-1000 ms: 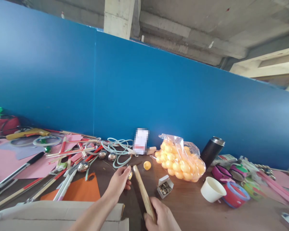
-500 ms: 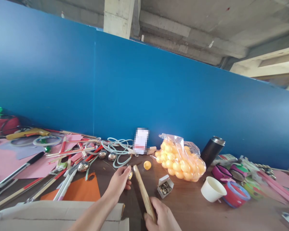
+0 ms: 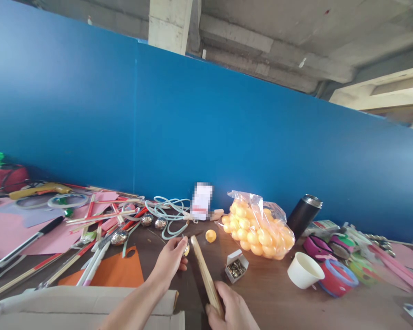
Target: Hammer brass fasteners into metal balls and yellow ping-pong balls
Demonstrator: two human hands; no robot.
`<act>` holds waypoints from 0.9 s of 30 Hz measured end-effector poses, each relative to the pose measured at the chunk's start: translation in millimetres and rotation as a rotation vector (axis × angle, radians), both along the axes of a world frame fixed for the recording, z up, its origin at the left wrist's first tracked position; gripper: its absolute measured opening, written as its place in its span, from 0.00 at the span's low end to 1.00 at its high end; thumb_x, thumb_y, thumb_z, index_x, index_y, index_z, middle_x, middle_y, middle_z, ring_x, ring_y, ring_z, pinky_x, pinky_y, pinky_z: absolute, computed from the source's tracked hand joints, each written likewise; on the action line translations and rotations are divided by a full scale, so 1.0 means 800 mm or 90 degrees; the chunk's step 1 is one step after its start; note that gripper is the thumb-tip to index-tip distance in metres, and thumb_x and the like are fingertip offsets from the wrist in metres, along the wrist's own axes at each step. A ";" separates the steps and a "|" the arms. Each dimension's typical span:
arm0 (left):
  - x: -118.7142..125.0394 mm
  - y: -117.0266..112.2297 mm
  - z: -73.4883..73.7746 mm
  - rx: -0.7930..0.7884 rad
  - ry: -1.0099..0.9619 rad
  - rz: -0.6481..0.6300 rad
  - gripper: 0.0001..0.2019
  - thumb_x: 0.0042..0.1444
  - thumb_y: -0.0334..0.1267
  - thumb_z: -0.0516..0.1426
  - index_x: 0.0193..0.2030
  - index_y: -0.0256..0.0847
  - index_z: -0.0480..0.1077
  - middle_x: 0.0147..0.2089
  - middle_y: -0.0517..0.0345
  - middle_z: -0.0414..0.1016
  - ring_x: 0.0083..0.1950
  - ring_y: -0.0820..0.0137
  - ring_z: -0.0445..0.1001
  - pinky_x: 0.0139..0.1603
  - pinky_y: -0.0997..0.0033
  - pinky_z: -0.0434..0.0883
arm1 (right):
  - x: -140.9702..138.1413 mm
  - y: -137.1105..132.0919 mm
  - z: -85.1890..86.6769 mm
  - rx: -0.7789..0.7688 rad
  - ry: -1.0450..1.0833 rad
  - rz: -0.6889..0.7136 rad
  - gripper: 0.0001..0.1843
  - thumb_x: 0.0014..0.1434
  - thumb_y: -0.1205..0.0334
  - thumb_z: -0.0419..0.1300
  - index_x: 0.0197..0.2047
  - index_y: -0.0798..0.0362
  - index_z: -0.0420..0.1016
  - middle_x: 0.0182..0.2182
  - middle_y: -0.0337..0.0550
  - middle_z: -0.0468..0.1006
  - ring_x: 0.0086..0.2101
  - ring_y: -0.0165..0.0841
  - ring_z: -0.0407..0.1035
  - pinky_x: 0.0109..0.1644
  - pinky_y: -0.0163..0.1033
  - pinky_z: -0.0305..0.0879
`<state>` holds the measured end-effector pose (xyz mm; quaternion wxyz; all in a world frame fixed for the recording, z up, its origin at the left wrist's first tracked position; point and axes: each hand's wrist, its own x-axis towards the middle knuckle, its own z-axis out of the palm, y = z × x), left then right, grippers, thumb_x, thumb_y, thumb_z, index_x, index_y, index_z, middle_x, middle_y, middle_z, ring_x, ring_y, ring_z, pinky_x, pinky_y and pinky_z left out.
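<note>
My left hand is closed, thumb and fingers pinching a small shiny gold-coloured piece; most of it is hidden, so its kind cannot be told. Around the lower part of a wooden stick my right hand is wrapped. The stick slants away from me, its far end just right of the left fingertips and apart from them. A small open box of brass-coloured tacks or pins stands right of the stick. Beyond the stick's tip lies an orange ball.
A clear bag of orange balls, a black flask and a white paper cup stand to the right. Cardboard lies at the front left. Leftward are orange paper, markers, sticks and a pale cord. A blue partition rises behind.
</note>
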<state>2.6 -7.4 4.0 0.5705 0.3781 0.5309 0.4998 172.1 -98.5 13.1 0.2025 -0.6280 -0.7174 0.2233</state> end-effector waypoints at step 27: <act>0.001 -0.003 0.006 -0.002 0.003 0.000 0.22 0.42 0.57 0.57 0.33 0.38 0.67 0.25 0.63 0.63 0.22 0.74 0.68 0.20 0.74 0.67 | 0.001 0.001 -0.003 -0.008 -0.004 0.001 0.11 0.48 0.71 0.52 0.36 0.54 0.68 0.29 0.42 0.74 0.32 0.34 0.69 0.38 0.34 0.62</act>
